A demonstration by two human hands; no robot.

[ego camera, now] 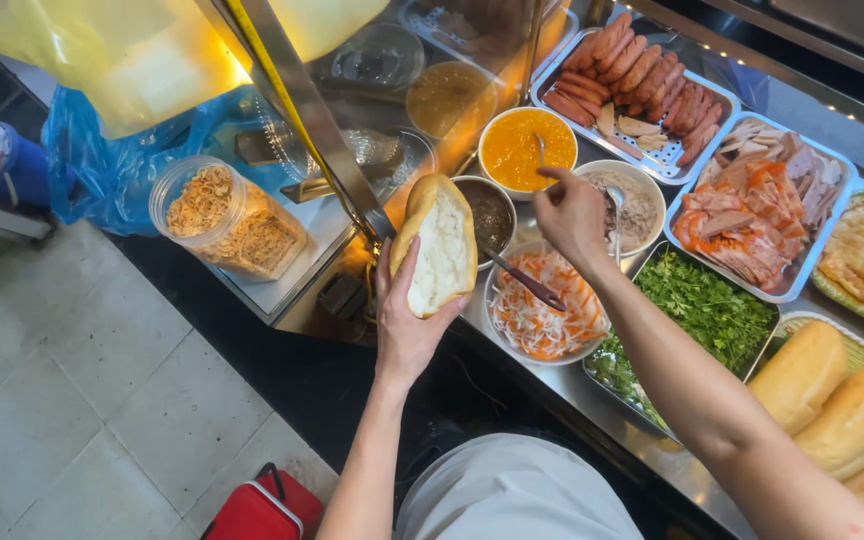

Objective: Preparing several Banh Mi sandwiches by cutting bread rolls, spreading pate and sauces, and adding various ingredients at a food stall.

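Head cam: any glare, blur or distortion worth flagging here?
Head view: warm yellow glare blows out the plastic sheet at top left and tints the glass case; wide-angle bending shows at the edges, in the floor tiles; the split bread roll in the left hand is sharp; the right hand shows only slight softness; the sliced meat tray is evenly lit.

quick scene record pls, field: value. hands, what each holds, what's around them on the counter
left hand: holds split bread roll, cut side open, upright over counter edge
right hand: fingers pinched on spoon handle in bowl of orange sauce
below right hand: bowl of shredded carrot and radish, utensil resting in it
beside: dark sauce bowl, pale paste bowl, tray of green herbs
far side: sausage tray, sliced meat tray
right edge: whole bread loaves
left: plastic jar of fried bits
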